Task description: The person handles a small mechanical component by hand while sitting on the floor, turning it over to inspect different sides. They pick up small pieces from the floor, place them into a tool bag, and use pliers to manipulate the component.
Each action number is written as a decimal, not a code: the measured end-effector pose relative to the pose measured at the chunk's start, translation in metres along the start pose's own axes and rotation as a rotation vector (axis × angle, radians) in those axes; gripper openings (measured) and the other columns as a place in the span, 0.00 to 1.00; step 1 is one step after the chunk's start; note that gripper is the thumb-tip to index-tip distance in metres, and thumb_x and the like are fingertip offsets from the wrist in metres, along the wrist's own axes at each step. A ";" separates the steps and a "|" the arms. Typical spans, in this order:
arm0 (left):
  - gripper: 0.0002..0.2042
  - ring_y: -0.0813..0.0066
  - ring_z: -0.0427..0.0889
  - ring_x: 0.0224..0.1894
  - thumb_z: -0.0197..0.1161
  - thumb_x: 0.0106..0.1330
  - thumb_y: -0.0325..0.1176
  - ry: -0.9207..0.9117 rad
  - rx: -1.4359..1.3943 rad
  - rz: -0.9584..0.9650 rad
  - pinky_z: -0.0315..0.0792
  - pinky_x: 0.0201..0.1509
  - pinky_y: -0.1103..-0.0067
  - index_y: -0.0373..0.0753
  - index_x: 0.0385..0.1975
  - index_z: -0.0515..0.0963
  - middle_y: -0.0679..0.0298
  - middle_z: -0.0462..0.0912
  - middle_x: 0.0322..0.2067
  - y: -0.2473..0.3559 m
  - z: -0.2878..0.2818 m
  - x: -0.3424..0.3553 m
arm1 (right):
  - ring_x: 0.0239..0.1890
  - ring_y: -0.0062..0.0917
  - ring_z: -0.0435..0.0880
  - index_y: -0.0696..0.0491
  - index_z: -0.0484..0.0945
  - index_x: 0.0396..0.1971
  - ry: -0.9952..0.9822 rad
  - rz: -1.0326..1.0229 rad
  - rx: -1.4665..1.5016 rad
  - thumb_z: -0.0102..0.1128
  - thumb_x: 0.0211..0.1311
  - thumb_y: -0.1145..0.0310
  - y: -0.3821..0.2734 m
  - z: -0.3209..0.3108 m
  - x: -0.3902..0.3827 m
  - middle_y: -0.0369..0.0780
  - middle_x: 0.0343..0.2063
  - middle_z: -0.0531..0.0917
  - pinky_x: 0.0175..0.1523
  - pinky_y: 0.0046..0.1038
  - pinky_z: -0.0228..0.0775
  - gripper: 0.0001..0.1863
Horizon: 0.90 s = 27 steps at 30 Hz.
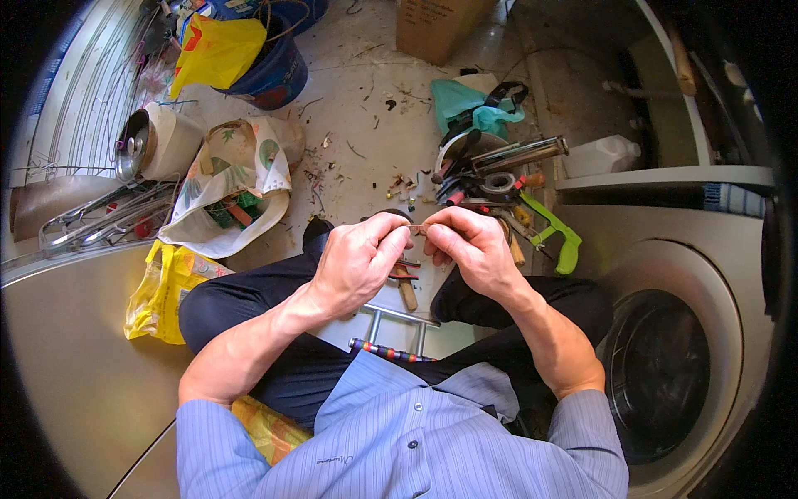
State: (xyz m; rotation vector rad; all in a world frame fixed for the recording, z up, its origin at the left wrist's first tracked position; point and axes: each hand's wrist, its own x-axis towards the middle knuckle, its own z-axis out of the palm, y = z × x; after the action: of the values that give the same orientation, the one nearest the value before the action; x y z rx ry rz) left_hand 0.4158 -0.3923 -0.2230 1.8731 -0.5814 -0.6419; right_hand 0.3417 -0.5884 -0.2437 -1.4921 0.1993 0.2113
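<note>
Close together above my crossed legs, my left hand (pixel 356 256) and my right hand (pixel 472 246) are both closed in a pinch. A short, thin, reddish-brown piece (pixel 418 226), like wire or a narrow strip, spans between their fingertips. Its ends are hidden by my fingers, so its exact kind does not show. Below the hands lies a tool with a wooden handle (pixel 406 294), partly covered by my left hand. Nearer to me are a silvery tubular frame (pixel 397 315) and a rod with multicoloured bands (pixel 386 351).
Tools lie heaped at the right, with a bright green handle (pixel 568 249) among them. A front-loading washing machine (pixel 731 308) stands at my right. On the left are a leaf-print bag (pixel 270 195), a yellow bag (pixel 158 303) and a blue bucket (pixel 278 79). Small scraps litter the floor (pixel 349 125).
</note>
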 end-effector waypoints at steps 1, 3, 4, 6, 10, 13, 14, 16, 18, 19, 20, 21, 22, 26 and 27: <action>0.11 0.78 0.85 0.33 0.55 0.73 0.30 -0.010 -0.006 -0.006 0.80 0.37 0.79 0.29 0.44 0.79 0.57 0.87 0.32 0.000 0.001 0.001 | 0.27 0.13 0.78 0.61 0.80 0.39 -0.015 0.029 0.051 0.55 0.72 0.71 -0.001 -0.001 -0.001 0.33 0.27 0.82 0.33 0.19 0.73 0.09; 0.11 0.77 0.86 0.33 0.54 0.74 0.31 -0.031 -0.017 -0.018 0.80 0.37 0.78 0.30 0.44 0.79 0.58 0.87 0.32 -0.001 0.002 0.002 | 0.27 0.14 0.78 0.60 0.80 0.40 -0.048 0.058 0.143 0.55 0.71 0.70 0.002 -0.004 0.000 0.34 0.27 0.82 0.33 0.18 0.73 0.09; 0.12 0.76 0.86 0.33 0.53 0.75 0.32 -0.047 -0.084 -0.075 0.80 0.38 0.79 0.30 0.44 0.79 0.58 0.87 0.32 -0.001 0.002 0.002 | 0.26 0.14 0.78 0.60 0.80 0.40 -0.067 0.073 0.192 0.55 0.71 0.70 0.005 -0.006 0.001 0.34 0.27 0.82 0.33 0.18 0.72 0.09; 0.13 0.75 0.86 0.33 0.51 0.76 0.33 -0.080 -0.220 -0.190 0.80 0.38 0.79 0.30 0.45 0.78 0.59 0.87 0.32 -0.001 0.002 0.003 | 0.26 0.15 0.78 0.59 0.80 0.41 -0.100 0.093 0.264 0.56 0.72 0.69 0.010 -0.009 0.003 0.35 0.28 0.83 0.34 0.18 0.73 0.09; 0.14 0.75 0.85 0.34 0.49 0.77 0.36 -0.195 -0.545 -0.302 0.79 0.38 0.80 0.31 0.47 0.77 0.59 0.86 0.34 -0.011 -0.003 0.006 | 0.26 0.16 0.79 0.59 0.80 0.42 -0.141 0.123 0.455 0.57 0.71 0.69 0.018 -0.008 0.004 0.36 0.28 0.83 0.34 0.17 0.73 0.09; 0.15 0.75 0.85 0.34 0.49 0.77 0.36 -0.255 -0.684 -0.336 0.79 0.38 0.80 0.31 0.48 0.76 0.59 0.85 0.34 -0.016 -0.004 0.007 | 0.26 0.16 0.79 0.59 0.79 0.42 -0.156 0.143 0.555 0.58 0.71 0.69 0.023 -0.007 0.005 0.36 0.28 0.83 0.33 0.18 0.72 0.09; 0.14 0.75 0.85 0.34 0.49 0.77 0.36 -0.251 -0.684 -0.341 0.79 0.38 0.79 0.31 0.48 0.76 0.59 0.85 0.34 -0.017 -0.004 0.006 | 0.26 0.16 0.79 0.59 0.79 0.42 -0.148 0.147 0.540 0.58 0.71 0.69 0.022 -0.006 0.006 0.36 0.27 0.83 0.33 0.18 0.72 0.09; 0.14 0.75 0.85 0.34 0.50 0.77 0.35 -0.217 -0.639 -0.322 0.79 0.38 0.79 0.31 0.48 0.76 0.60 0.85 0.34 -0.018 -0.003 0.006 | 0.26 0.16 0.79 0.59 0.80 0.41 -0.132 0.156 0.508 0.58 0.70 0.70 0.019 -0.006 0.006 0.36 0.27 0.83 0.33 0.18 0.72 0.08; 0.13 0.76 0.85 0.34 0.52 0.76 0.34 -0.156 -0.548 -0.272 0.79 0.39 0.80 0.30 0.49 0.76 0.61 0.86 0.34 -0.015 0.001 0.006 | 0.26 0.15 0.79 0.60 0.80 0.38 -0.083 0.083 0.278 0.58 0.70 0.70 0.011 -0.006 0.006 0.34 0.26 0.82 0.32 0.19 0.72 0.08; 0.13 0.76 0.85 0.33 0.54 0.75 0.34 -0.130 -0.467 -0.243 0.79 0.39 0.80 0.30 0.48 0.77 0.61 0.86 0.33 -0.013 0.000 0.005 | 0.26 0.15 0.79 0.60 0.81 0.37 -0.060 0.046 0.165 0.58 0.69 0.70 0.008 -0.006 0.006 0.34 0.25 0.82 0.31 0.20 0.72 0.08; 0.12 0.76 0.84 0.33 0.55 0.74 0.33 -0.105 -0.387 -0.214 0.79 0.39 0.80 0.31 0.47 0.78 0.61 0.86 0.33 -0.011 0.000 0.004 | 0.26 0.16 0.80 0.60 0.81 0.36 -0.039 -0.013 0.055 0.59 0.68 0.71 0.006 -0.005 0.006 0.35 0.25 0.82 0.31 0.21 0.72 0.08; 0.11 0.77 0.84 0.33 0.57 0.72 0.32 -0.080 -0.306 -0.185 0.78 0.38 0.80 0.31 0.46 0.78 0.61 0.87 0.33 -0.010 0.000 0.004 | 0.25 0.18 0.80 0.60 0.81 0.35 -0.018 -0.071 -0.054 0.60 0.66 0.72 0.004 -0.005 0.007 0.36 0.24 0.82 0.31 0.22 0.73 0.07; 0.10 0.77 0.84 0.32 0.59 0.71 0.31 -0.049 -0.176 -0.107 0.78 0.38 0.80 0.31 0.44 0.79 0.61 0.87 0.32 -0.010 -0.001 0.003 | 0.24 0.20 0.81 0.60 0.81 0.34 0.003 -0.128 -0.164 0.61 0.65 0.72 0.004 -0.004 0.007 0.38 0.24 0.83 0.30 0.24 0.73 0.06; 0.07 0.71 0.85 0.28 0.65 0.63 0.29 0.090 0.197 0.184 0.77 0.33 0.77 0.33 0.36 0.81 0.55 0.85 0.28 -0.009 0.000 0.003 | 0.23 0.31 0.82 0.58 0.81 0.30 0.116 -0.516 -0.600 0.66 0.58 0.73 0.005 -0.001 0.007 0.43 0.23 0.82 0.29 0.29 0.73 0.04; 0.07 0.69 0.85 0.27 0.66 0.63 0.29 0.104 0.228 0.214 0.77 0.32 0.77 0.33 0.36 0.81 0.55 0.85 0.27 -0.008 0.000 0.002 | 0.23 0.34 0.82 0.57 0.81 0.30 0.132 -0.546 -0.634 0.66 0.57 0.73 0.003 -0.001 0.005 0.43 0.23 0.81 0.29 0.31 0.73 0.04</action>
State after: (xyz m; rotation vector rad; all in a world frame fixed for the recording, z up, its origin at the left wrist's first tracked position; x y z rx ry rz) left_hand 0.4181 -0.3911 -0.2305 2.0060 -0.8008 -0.3463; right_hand 0.3452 -0.5888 -0.2483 -2.1290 -0.1951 -0.2939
